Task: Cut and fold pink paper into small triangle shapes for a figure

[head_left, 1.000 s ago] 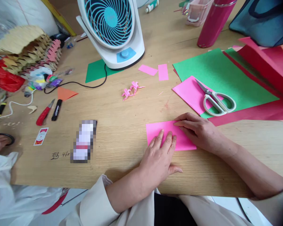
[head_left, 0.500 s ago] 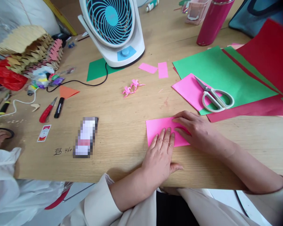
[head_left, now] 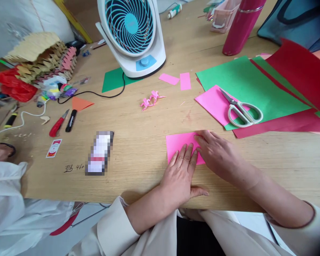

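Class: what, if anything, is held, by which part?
No grip shows: the left hand lies on the pink sheet, over its near half; the right hand touches the sheet's right part.

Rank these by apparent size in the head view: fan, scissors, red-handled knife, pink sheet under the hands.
1. Fan
2. Pink sheet and scissors: order unsure, as the left hand and right hand cover part of the sheet
3. Red-handled knife

Bright, soft light — phone [head_left: 99, 153] pixelated, edges blurred.
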A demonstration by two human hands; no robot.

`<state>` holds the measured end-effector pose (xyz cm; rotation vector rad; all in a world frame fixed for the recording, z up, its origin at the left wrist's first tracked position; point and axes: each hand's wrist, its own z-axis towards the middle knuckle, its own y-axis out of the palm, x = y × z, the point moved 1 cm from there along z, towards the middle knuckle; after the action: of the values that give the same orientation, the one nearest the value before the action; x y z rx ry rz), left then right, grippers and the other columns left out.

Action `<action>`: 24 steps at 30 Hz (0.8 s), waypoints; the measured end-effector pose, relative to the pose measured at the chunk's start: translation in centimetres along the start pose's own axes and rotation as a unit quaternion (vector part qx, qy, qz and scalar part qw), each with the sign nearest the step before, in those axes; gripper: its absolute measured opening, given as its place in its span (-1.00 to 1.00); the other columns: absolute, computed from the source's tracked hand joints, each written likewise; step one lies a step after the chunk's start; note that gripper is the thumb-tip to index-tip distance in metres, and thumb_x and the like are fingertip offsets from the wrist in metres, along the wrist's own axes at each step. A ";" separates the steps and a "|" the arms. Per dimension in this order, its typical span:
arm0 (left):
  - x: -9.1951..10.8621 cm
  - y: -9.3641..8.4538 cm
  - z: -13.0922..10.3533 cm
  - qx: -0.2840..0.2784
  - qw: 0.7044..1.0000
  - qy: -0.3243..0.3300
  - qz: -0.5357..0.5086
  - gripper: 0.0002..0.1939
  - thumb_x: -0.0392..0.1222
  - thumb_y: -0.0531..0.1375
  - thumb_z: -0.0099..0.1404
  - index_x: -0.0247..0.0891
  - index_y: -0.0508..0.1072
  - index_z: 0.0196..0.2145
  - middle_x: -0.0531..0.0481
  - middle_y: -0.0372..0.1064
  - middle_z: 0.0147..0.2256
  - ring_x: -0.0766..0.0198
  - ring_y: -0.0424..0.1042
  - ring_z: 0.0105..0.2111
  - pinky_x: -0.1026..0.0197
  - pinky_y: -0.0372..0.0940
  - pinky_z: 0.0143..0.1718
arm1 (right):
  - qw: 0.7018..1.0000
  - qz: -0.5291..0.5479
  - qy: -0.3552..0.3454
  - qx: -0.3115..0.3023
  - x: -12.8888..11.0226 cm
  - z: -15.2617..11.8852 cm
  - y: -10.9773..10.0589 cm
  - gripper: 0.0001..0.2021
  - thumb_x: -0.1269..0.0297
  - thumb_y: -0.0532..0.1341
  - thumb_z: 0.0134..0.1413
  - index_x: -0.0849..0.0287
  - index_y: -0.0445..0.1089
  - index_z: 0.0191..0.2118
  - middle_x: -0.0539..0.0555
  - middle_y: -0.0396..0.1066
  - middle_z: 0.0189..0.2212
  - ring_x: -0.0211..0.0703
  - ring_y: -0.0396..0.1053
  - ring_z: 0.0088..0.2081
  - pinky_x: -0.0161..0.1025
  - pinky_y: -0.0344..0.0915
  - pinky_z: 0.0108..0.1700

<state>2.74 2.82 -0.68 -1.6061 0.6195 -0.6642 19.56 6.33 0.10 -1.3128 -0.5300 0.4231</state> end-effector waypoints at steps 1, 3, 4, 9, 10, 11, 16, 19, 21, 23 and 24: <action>-0.2 0.0 -0.1 -0.001 1.000 0.005 -0.004 0.18 0.52 -0.02 0.13 -0.51 -0.11 0.38 -0.39 -0.26 0.40 -0.10 -0.25 0.40 -0.09 -0.16 0.35 | 1.000 -0.004 0.002 0.002 0.0 0.0 0.0 -0.81 0.54 0.11 0.16 0.25 0.45 -0.23 0.33 0.44 -0.10 0.22 0.29 0.04 0.06 0.36 -0.04; -0.5 -0.1 -0.4 -0.001 1.000 0.014 -0.011 0.15 0.52 -0.04 0.15 -0.48 -0.10 0.38 -0.35 -0.25 0.40 -0.09 -0.24 0.40 -0.10 -0.16 0.35 | 1.000 -0.006 0.004 0.010 0.0 -0.1 0.0 -0.81 0.53 0.11 0.18 0.23 0.45 -0.20 0.31 0.45 -0.10 0.20 0.30 0.04 0.05 0.38 -0.05; -0.6 -0.1 -0.7 0.001 1.000 0.015 -0.013 0.14 0.52 -0.06 0.16 -0.47 -0.10 0.38 -0.34 -0.23 0.40 -0.08 -0.23 0.40 -0.10 -0.16 0.34 | 1.000 -0.003 0.006 0.014 0.0 -0.1 0.0 -0.81 0.52 0.11 0.18 0.22 0.44 -0.19 0.30 0.45 -0.09 0.20 0.30 0.04 0.05 0.38 -0.05; -1.4 0.1 -3.0 0.017 1.000 -0.012 0.005 0.10 0.50 -0.17 0.21 -0.48 -0.10 0.38 -0.33 -0.20 0.39 -0.04 -0.16 0.39 -0.06 -0.14 0.34 | 1.000 0.012 0.021 0.019 -0.1 -0.1 -0.1 -0.82 0.51 0.11 0.20 0.32 0.43 -0.14 0.35 0.44 -0.06 0.18 0.33 0.00 0.02 0.38 -0.06; -1.7 0.1 -3.6 0.016 1.000 -0.025 0.012 0.09 0.50 -0.18 0.21 -0.49 -0.09 0.38 -0.33 -0.19 0.39 -0.04 -0.16 0.39 -0.06 -0.13 0.34 | 0.999 0.016 0.027 0.022 -0.1 -0.1 -0.1 -0.82 0.50 0.12 0.21 0.32 0.42 -0.13 0.35 0.44 -0.06 0.17 0.34 -0.01 0.01 0.38 -0.05; -1.9 0.1 -4.3 0.013 0.999 -0.036 0.019 0.10 0.51 -0.18 0.21 -0.50 -0.08 0.37 -0.34 -0.18 0.39 -0.05 -0.15 0.39 -0.06 -0.12 0.34 | 0.999 0.020 0.034 0.025 0.0 -0.1 -0.1 -0.82 0.50 0.12 0.21 0.32 0.41 -0.11 0.35 0.44 -0.06 0.15 0.35 -0.02 0.00 0.38 -0.04; -2.7 -1.2 -6.7 -0.003 0.997 -0.063 0.046 0.08 0.49 -0.18 0.24 -0.53 -0.03 0.35 -0.39 -0.09 0.36 -0.14 -0.07 0.36 -0.22 -0.10 0.31 | 0.998 0.036 0.050 0.011 0.0 -0.2 -0.2 -0.77 0.46 0.09 0.26 0.37 0.38 -0.03 0.36 0.43 -0.06 0.14 0.35 0.00 -0.01 0.34 -0.02; -2.2 -2.8 -5.8 0.018 0.995 -0.077 0.052 -0.02 0.42 -0.16 0.30 -0.50 0.00 0.34 -0.33 -0.11 0.37 -0.14 -0.13 0.38 -0.27 -0.18 0.32 | 0.997 0.048 0.060 0.028 0.0 -0.2 -0.2 -0.76 0.43 0.10 0.26 0.40 0.39 -0.03 0.37 0.43 -0.06 0.14 0.36 -0.01 -0.03 0.33 -0.03; -1.5 -3.5 -4.3 0.024 0.998 -0.056 0.035 -0.13 0.31 -0.14 0.38 -0.50 0.00 0.34 -0.30 -0.16 0.39 -0.07 -0.21 0.40 -0.18 -0.18 0.35 | 0.997 0.053 0.054 0.035 0.1 -0.2 -0.2 -0.76 0.44 0.10 0.26 0.42 0.41 -0.05 0.39 0.43 -0.06 0.15 0.36 -0.01 -0.02 0.32 -0.02; -0.8 -3.2 -2.6 -0.001 1.000 -0.001 -0.010 -0.10 0.32 -0.09 0.36 -0.53 0.00 0.34 -0.32 -0.22 0.40 -0.06 -0.24 0.40 -0.07 -0.08 0.35 | 0.997 0.063 0.037 0.030 0.4 -0.2 -0.3 -0.75 0.52 0.08 0.23 0.44 0.42 -0.06 0.40 0.44 -0.06 0.16 0.36 0.01 -0.01 0.32 -0.01; -0.6 -2.8 -2.0 -0.017 0.999 0.007 -0.029 -0.08 0.32 -0.05 0.34 -0.56 0.00 0.34 -0.35 -0.23 0.39 -0.07 -0.24 0.40 -0.04 -0.05 0.34 | 0.996 0.076 0.032 0.029 0.7 -0.2 -0.3 -0.73 0.58 0.06 0.19 0.44 0.43 -0.07 0.39 0.45 -0.06 0.15 0.37 0.01 -0.03 0.33 -0.01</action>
<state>0.99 2.25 2.23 -1.6581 0.5994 -0.7101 20.24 6.50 0.40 -1.3110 -0.3630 0.5164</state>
